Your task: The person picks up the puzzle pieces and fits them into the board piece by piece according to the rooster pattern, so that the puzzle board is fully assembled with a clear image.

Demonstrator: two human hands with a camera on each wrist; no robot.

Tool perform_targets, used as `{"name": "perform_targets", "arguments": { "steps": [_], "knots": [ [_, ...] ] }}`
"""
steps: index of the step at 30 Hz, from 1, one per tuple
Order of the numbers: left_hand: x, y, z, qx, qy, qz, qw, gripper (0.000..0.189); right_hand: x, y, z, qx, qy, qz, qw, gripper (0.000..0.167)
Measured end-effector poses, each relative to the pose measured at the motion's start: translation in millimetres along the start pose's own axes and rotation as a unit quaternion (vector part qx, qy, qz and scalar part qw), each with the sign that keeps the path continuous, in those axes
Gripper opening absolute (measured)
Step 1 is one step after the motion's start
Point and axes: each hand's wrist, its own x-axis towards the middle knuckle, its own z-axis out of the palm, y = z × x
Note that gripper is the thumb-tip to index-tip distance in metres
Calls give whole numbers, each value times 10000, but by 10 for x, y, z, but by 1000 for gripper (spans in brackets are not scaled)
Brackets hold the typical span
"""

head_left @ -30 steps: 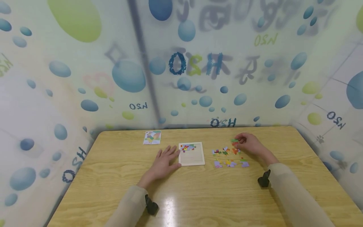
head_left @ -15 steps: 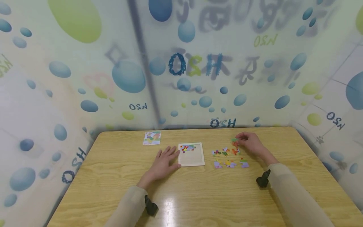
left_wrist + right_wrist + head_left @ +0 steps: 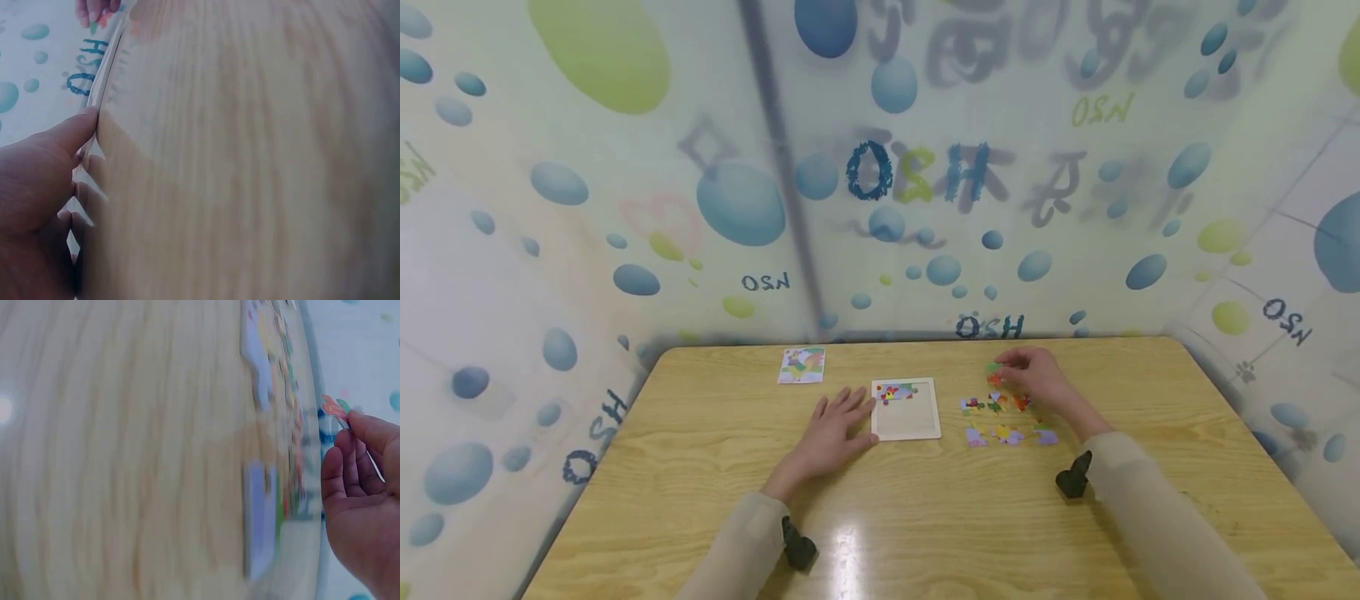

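Observation:
My right hand (image 3: 1036, 377) pinches a red and green jigsaw piece (image 3: 336, 409) between thumb and fingers, held up off the table in the right wrist view. Below it lie several loose jigsaw pieces (image 3: 1009, 433) in two rough rows. Fingers spread, my left hand (image 3: 835, 429) lies flat on the table, its fingertips at the left edge of the square puzzle tray (image 3: 928, 433). In the tray's upper left sit joined jigsaw pieces (image 3: 895, 392) with a red and yellow print; bare tray floor shows below them.
A square picture card (image 3: 802, 366) lies at the back left of the wooden table (image 3: 895, 517). Behind the table's far edge stands a wall (image 3: 910, 242) with printed blue and green drops. Each wrist carries a black camera (image 3: 797, 546).
My right hand has lifted the red and green jigsaw piece from the back of the loose pieces and moved left with it. My left hand has stayed in place.

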Motion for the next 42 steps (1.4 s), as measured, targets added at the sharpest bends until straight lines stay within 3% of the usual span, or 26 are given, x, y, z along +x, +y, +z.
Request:
{"name": "perform_targets", "arguments": {
  "steps": [10, 22, 29, 42],
  "knots": [
    [3, -12, 1, 30, -25, 2, 10000, 65, 34, -211, 357, 261, -281, -379, 9985, 20],
    [-15, -2, -9, 69, -5, 49, 10000, 64, 26, -378, 656, 372, -483, -403, 9973, 17],
    [-17, 26, -29, 33, -16, 81, 10000, 64, 30, -469, 768, 390, -492, -579, 9963, 16],
    [-11, 41, -44, 27, -54, -7, 10000, 63, 90, -511, 963, 342, -334, -448, 9979, 12]
  ]
}}
